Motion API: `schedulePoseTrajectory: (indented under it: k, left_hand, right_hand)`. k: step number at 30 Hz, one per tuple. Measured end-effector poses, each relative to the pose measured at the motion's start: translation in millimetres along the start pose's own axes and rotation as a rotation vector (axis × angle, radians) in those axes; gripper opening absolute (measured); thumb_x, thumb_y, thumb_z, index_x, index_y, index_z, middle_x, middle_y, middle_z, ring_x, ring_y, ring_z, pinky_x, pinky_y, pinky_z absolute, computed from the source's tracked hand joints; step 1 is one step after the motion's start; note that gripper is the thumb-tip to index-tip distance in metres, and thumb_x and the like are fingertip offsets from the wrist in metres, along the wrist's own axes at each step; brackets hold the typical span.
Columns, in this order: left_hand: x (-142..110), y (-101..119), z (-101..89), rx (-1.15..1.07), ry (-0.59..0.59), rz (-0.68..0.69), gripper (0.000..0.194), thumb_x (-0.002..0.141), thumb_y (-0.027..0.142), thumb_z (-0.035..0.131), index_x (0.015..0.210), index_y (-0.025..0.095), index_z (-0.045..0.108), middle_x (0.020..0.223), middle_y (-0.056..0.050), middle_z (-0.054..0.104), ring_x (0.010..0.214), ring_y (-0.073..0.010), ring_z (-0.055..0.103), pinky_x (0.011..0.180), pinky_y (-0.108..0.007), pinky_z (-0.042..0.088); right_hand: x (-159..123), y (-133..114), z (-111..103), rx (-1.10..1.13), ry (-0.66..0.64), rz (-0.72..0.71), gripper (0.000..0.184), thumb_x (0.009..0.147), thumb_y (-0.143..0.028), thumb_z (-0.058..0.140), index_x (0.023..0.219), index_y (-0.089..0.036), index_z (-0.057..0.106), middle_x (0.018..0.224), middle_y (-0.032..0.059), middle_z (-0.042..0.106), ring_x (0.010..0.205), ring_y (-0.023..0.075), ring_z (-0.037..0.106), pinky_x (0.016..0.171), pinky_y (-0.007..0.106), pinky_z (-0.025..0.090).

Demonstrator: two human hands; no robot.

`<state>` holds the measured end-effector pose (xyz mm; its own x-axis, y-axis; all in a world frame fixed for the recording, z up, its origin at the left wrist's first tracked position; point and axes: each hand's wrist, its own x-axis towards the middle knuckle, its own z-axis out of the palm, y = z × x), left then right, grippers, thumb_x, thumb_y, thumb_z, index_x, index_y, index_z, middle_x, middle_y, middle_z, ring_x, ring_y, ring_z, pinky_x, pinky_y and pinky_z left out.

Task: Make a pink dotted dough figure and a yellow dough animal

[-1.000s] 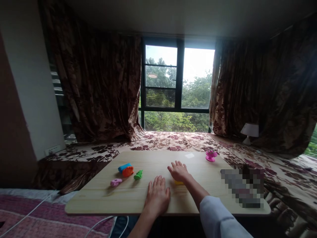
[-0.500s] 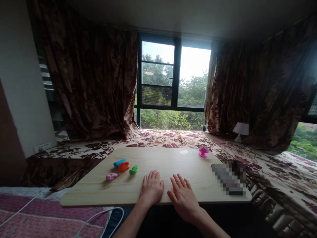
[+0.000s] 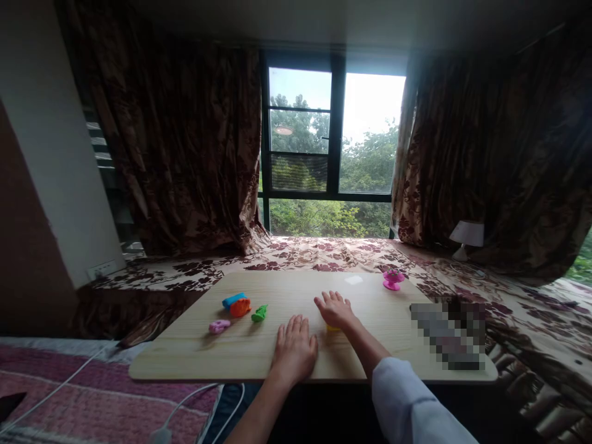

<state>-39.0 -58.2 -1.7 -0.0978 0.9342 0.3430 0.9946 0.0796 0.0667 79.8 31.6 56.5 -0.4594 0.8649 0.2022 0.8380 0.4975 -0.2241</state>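
Note:
My left hand (image 3: 295,350) lies flat, palm down, near the front edge of the table (image 3: 287,283), with its fingers stretched out. My right hand (image 3: 336,309) is farther forward, palm down, fingers spread. Beneath its palm and wrist a bit of a small yellow thing (image 3: 332,328) shows; most of it is hidden, and I cannot tell whether the hand touches it. Left of my hands are a small green toy (image 3: 259,313), an orange piece (image 3: 240,306) against a blue piece (image 3: 234,300), and a light pink piece (image 3: 219,327).
A magenta toy with a wide round base (image 3: 393,280) stands at the far right of the table. Near the right edge lies a long pixelated object (image 3: 446,339). Behind are a floral-covered ledge (image 3: 296,253), a small lamp (image 3: 467,234) and curtains. A white cable (image 3: 231,416) hangs by the front edge.
My right hand has moved forward over the table, showing more of the forearm and a pale sleeve. My left hand stays flat. The whole view has shifted slightly.

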Motion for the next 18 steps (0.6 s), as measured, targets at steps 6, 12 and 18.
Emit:
schedulePoseTrajectory:
  k: [6,12,18]
  left_hand:
    - [0,1,-2.1,-0.028,-0.013,-0.012,0.055,0.088,0.038,0.022,0.133,0.013,0.040,0.142,-0.012,0.038,0.133,-0.0224,0.028,0.108,-0.043,0.015]
    - [0,4,-5.8,-0.032,-0.016,-0.020,0.054,0.087,0.036,0.024,0.132,0.011,0.041,0.143,-0.013,0.038,0.133,-0.0234,0.027,0.107,-0.044,0.016]
    - [0,4,-6.3,-0.019,-0.026,-0.017,0.054,0.088,0.037,0.023,0.133,0.013,0.040,0.143,-0.012,0.038,0.133,-0.0226,0.027,0.108,-0.044,0.015]
  right_hand:
    - [-60,-1,7,-0.013,0.048,-0.058,0.044,0.093,-0.043,0.038,0.129,-0.018,0.045,0.134,0.0118,0.045,0.125,0.0276,0.038,0.102,0.050,0.029]
    - [-130,3,1,-0.003,-0.019,-0.135,0.058,0.094,-0.051,0.019,0.142,-0.020,0.026,0.148,0.0060,0.022,0.137,0.0222,0.014,0.110,0.042,0.013]
    - [-70,-4,-2,-0.025,-0.019,-0.045,0.053,0.094,-0.047,0.028,0.137,-0.016,0.036,0.144,0.0127,0.032,0.135,0.0276,0.020,0.108,0.049,0.015]
